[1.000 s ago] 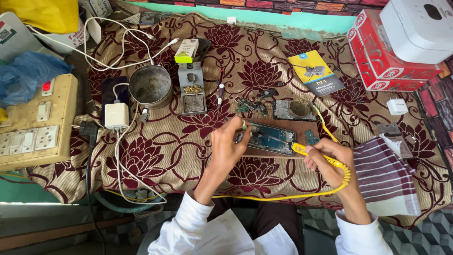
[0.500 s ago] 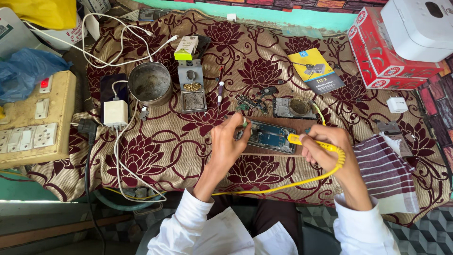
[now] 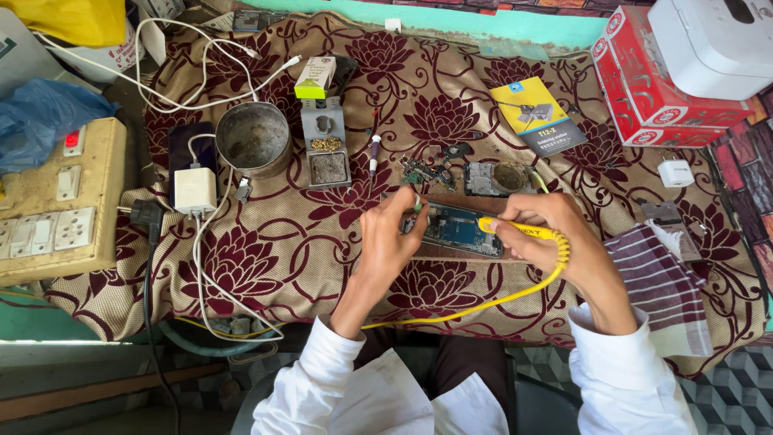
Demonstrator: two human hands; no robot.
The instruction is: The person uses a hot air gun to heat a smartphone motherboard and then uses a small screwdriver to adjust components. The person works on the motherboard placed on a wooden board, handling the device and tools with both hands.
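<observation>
Cloth in tan with maroon flowers (image 3: 266,266) covers the work surface, and the person sits at its 6 o'clock edge, white sleeves reaching toward 12.

Far out at 9 o'clock lies a cream switchboard (image 3: 56,211), with a white charger (image 3: 196,191) and a round metal pot (image 3: 252,138) just inward of it. A small grey tray of solder scraps (image 3: 326,151) sits at about 11 o'clock from the hands.

The left hand (image 3: 386,242) is curled, thumb and forefinger pinched nearly shut at the left end of the opened phone board (image 3: 459,228); something small and green seems caught between the fingertips, though it is too small to name. The board lies on a dark wooden block, its long axis running 9 to 3, directly between the two hands and touching the left fingertips.

The right hand (image 3: 555,238) wraps closed, pen-fashion, around a yellow soldering iron (image 3: 519,231). The iron points toward 9 o'clock, nearly in line with the board's length, its tip over the board's right half. So the board lies at 3 o'clock from the left fingers and at 9 o'clock from the right; both hands are about equally near. The iron's yellow cord (image 3: 483,302) loops back toward 6 o'clock.

Further right, a striped cloth (image 3: 660,282) lies at 4 o'clock and a red carton (image 3: 652,89) at 1 o'clock.
</observation>
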